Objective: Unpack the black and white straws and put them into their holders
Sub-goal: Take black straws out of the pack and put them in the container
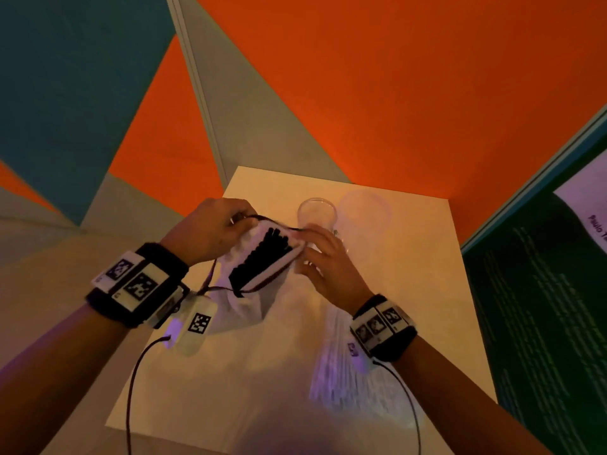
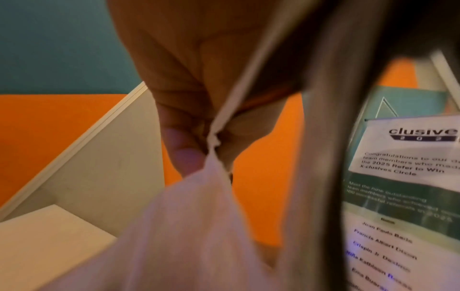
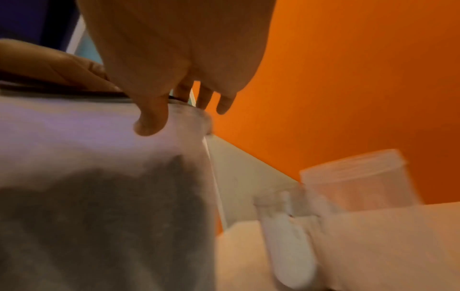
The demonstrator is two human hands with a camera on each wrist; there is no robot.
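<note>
While both hands pinch the soft white pouch (image 1: 249,280) mouth — left hand (image 1: 213,229), right hand (image 1: 323,261) — ridged black straws (image 1: 262,257) show only overhead; clear round cups (image 1: 317,213) at 12 o'clock.

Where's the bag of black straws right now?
Head view, centre: the bag of black straws is held above the table, its mouth stretched between the left hand and right hand, just in front of the clear cup.

Matt cloth pouch (image 1: 249,300); clear glossy plastic cups (image 1: 317,213).
</note>
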